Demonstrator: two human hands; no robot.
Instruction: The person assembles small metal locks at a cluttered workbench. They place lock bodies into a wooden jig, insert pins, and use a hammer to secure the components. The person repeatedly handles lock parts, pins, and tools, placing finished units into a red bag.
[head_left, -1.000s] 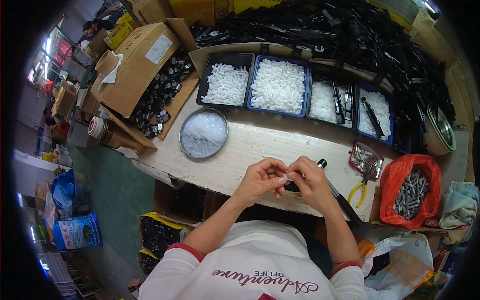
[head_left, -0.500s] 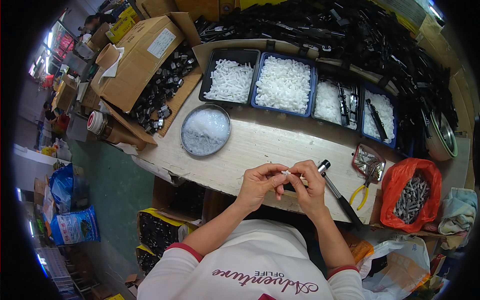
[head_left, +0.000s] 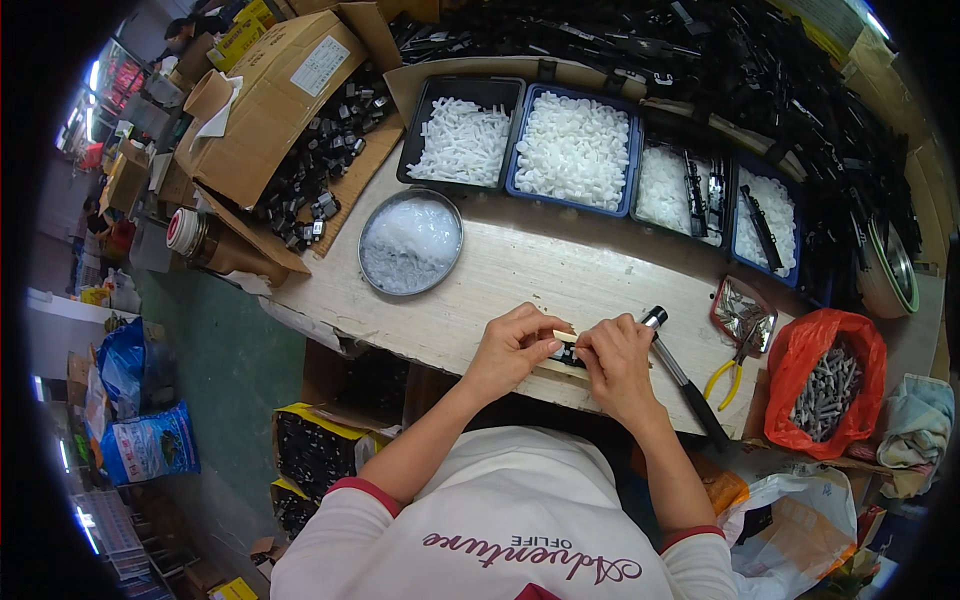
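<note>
At the table's front edge, both hands meet over a small black part [head_left: 568,357], with something pale along its far side. My left hand [head_left: 508,350] closes on the left end of this part with thumb and fingers. Bunched fingertips of my right hand [head_left: 620,362] press at its right end, and whatever they pinch is hidden. A hammer [head_left: 682,380] with a black grip lies just right of my right hand. Farther right are yellow-handled pliers [head_left: 728,380], their jaws over a red tray [head_left: 742,312] of small metal pieces.
Beyond the hands stand a round metal dish [head_left: 392,286] of clear greasy stuff, a black bin [head_left: 408,165] and a blue bin [head_left: 634,170] of white plastic parts. A red bag [head_left: 790,350] of grey pieces sits right. A cardboard box [head_left: 262,120] stands left; black parts [head_left: 560,45] pile behind.
The hands held a small white piece up between their fingertips; now they are down over the black part at the table edge. The view has shifted slightly.
</note>
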